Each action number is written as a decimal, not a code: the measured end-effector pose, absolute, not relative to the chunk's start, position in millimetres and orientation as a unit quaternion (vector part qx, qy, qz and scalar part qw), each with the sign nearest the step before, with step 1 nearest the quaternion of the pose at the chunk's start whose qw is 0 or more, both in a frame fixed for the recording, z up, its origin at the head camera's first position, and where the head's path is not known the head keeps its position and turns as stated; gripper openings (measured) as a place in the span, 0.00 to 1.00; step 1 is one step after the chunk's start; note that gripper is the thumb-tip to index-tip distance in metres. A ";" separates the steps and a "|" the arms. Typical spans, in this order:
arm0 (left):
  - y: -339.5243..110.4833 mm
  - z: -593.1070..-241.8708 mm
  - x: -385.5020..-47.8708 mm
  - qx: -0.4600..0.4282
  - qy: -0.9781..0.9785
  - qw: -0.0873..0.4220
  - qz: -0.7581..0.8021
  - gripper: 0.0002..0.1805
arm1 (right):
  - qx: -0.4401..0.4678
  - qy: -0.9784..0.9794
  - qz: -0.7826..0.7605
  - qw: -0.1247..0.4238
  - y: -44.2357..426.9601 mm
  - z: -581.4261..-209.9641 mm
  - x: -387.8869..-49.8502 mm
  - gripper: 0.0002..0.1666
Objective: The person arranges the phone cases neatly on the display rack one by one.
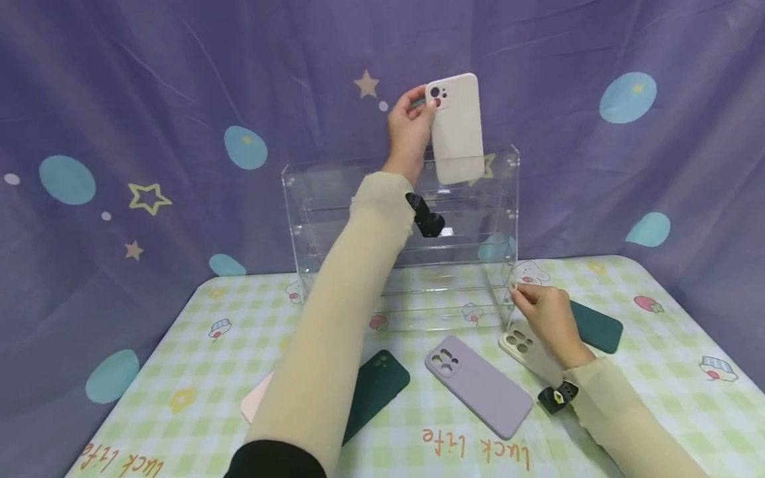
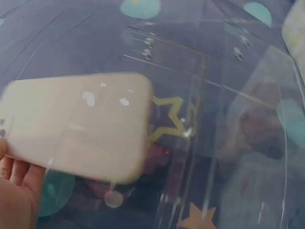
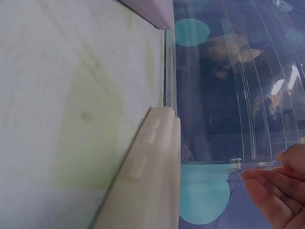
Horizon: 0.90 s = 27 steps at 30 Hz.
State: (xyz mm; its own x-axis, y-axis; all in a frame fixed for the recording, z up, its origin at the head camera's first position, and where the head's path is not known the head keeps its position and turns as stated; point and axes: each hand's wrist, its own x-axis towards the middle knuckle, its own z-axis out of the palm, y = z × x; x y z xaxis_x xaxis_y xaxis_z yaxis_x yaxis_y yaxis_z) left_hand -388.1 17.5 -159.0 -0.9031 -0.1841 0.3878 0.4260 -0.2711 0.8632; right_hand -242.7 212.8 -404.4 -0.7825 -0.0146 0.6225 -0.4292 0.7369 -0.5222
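My left hand (image 1: pixel 409 129) grips a white phone case (image 1: pixel 459 126) by its camera end, thumb near the lens cutouts. Nearly upright, the case is at the top of a clear acrylic display rack (image 1: pixel 515 219), its lower end seen through the top panel; whether it touches cannot be told. In the left wrist view, the white phone case (image 2: pixel 81 126) lies behind clear plastic edges. Low on the rack's right side, my right hand (image 1: pixel 546 318) pinches the edge of the side panel between thumb and fingers. A cream phone case (image 1: pixel 538 355) lies beneath this hand.
On the checked tablecloth lie a lavender phone case (image 1: pixel 481 388), a dark green one (image 1: pixel 379 388) partly behind my left sleeve, and a pale pink one (image 1: pixel 255 398), mostly hidden. Another green case (image 1: pixel 597 326) is right of my right hand. A purple curtain (image 1: pixel 179 79) hangs behind.
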 end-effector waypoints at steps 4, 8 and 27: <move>22.2 -161.4 -387.9 -0.094 -0.621 0.173 -0.758 0.14 | 0.120 -0.883 0.336 0.305 212.3 -404.4 -240.5 0.09; 24.4 -161.2 -387.4 -0.069 -0.643 0.167 -0.745 0.13 | 0.119 -0.883 0.333 0.308 211.8 -405.5 -239.7 0.09; 12.4 -159.1 -375.2 -0.013 -0.781 0.181 -0.597 0.10 | 0.124 -0.883 0.339 0.300 209.1 -406.5 -241.9 0.09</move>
State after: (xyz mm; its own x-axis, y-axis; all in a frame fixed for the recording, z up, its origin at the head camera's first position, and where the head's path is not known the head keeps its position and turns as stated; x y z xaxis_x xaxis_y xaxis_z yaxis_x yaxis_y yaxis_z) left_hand -375.2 12.4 -159.1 -0.9340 -0.1966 0.2983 0.2363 0.2864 0.9285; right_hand -241.9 209.1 -406.5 -0.7896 -0.0162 0.6134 -0.4226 0.7391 -0.5245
